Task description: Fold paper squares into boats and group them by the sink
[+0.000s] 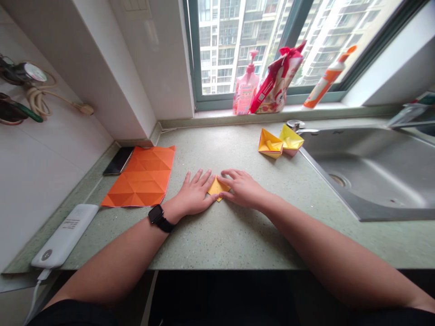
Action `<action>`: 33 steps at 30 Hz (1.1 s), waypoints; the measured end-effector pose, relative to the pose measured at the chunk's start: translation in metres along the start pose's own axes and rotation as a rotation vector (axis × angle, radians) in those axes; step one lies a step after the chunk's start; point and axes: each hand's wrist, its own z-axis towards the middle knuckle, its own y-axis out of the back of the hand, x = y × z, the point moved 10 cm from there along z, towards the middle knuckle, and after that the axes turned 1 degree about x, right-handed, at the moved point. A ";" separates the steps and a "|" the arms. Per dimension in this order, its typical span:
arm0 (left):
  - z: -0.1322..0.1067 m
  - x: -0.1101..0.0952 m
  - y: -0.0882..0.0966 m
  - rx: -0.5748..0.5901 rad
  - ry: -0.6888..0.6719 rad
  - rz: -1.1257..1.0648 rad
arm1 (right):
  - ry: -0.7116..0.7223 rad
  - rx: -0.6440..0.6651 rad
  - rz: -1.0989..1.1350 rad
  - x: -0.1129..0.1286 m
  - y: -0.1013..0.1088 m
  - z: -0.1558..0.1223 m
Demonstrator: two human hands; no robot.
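Observation:
A small piece of folded yellow paper [215, 189] lies flat on the speckled green countertop [217, 240], between my two hands. My left hand [195, 192] rests flat with its fingers spread, the thumb and index finger touching the paper's left part. From the other side, my right hand [243, 188] bends its fingers over the paper's right part, with thumb and index fingertips on it. Some of the paper is hidden under the fingers. A creased orange sheet [142, 176] lies to the left of my left hand.
Two folded paper boats, one orange-yellow [270, 144] and one yellow [291, 139], stand beside the steel sink [380, 176]. A phone [118, 160] lies partly under the orange sheet. A white power bank [66, 235] sits at left. A pink pump bottle [245, 90] stands on the windowsill.

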 end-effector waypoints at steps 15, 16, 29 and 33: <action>0.020 0.012 0.003 -0.034 0.077 0.025 | 0.000 -0.051 0.010 -0.009 -0.009 0.001; 0.022 0.014 0.005 -0.051 0.089 0.019 | -0.004 -0.053 0.015 -0.010 -0.009 0.001; 0.003 0.015 0.029 -0.273 0.040 -0.079 | -0.042 -0.062 0.062 -0.012 -0.010 -0.004; -0.001 0.008 0.023 -0.210 0.009 -0.046 | -0.051 -0.081 0.079 -0.013 -0.012 -0.005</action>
